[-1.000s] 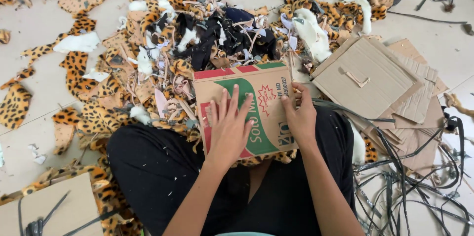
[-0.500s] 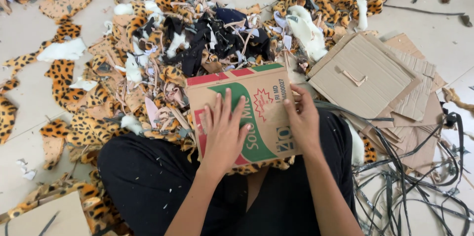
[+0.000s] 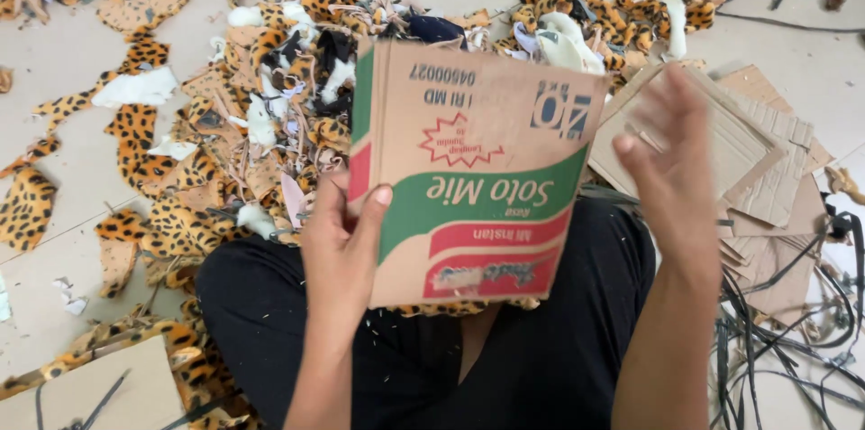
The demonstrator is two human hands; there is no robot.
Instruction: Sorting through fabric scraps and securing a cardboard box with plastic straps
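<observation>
Left hand (image 3: 341, 245): I see it pinching the left edge of the flat printed brown cardboard sheet (image 3: 473, 173), thumb in front.
Right hand (image 3: 671, 151): spread, blurred, just beside the sheet's right edge.

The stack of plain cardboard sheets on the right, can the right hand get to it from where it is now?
Probably yes. The right hand is open, holds nothing, and hovers just in front of the stack of cardboard sheets; nothing lies between them. The left hand alone holds the printed carton panel.

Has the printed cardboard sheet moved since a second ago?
Yes. The cardboard sheet, flat on the lap earlier, is now lifted toward the camera by the left hand, covering more of the scrap pile.
</observation>
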